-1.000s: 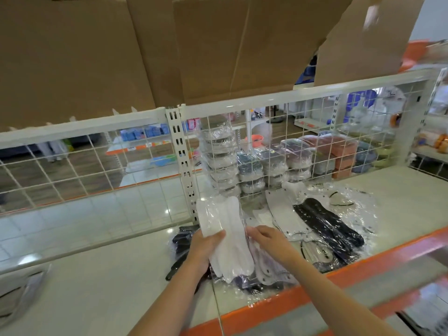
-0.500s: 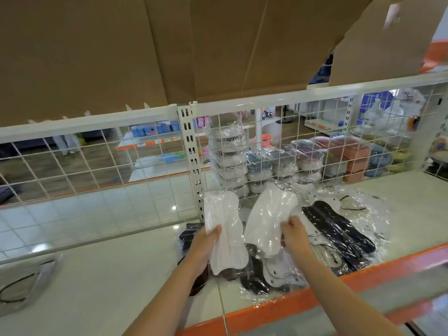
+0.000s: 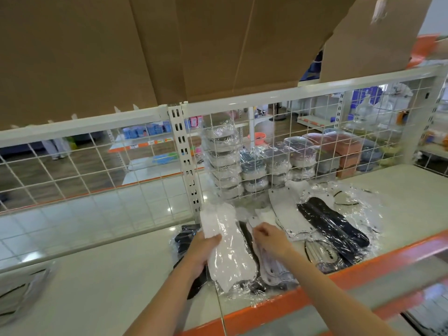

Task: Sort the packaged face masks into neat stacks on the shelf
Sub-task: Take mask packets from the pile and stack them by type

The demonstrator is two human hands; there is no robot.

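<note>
Gathering white packaged masks from the loose pile on the shelf.

The left hand [image 3: 201, 251] has its grip clenched on a white packaged mask [image 3: 228, 248], lifted over the pile; the right hand [image 3: 269, 241] pinches another white pack [image 3: 264, 220] lying in the loose pile [image 3: 339, 229] on the shelf [image 3: 109, 287]; I judge this mid-sort, whites being collected; next the picked pack needs laying flush on the held one; black packs [image 3: 332, 221] lie just beside; no container here; wrapped bowls [image 3: 254, 166] stand behind the wire mesh [image 3: 278, 132].
</note>
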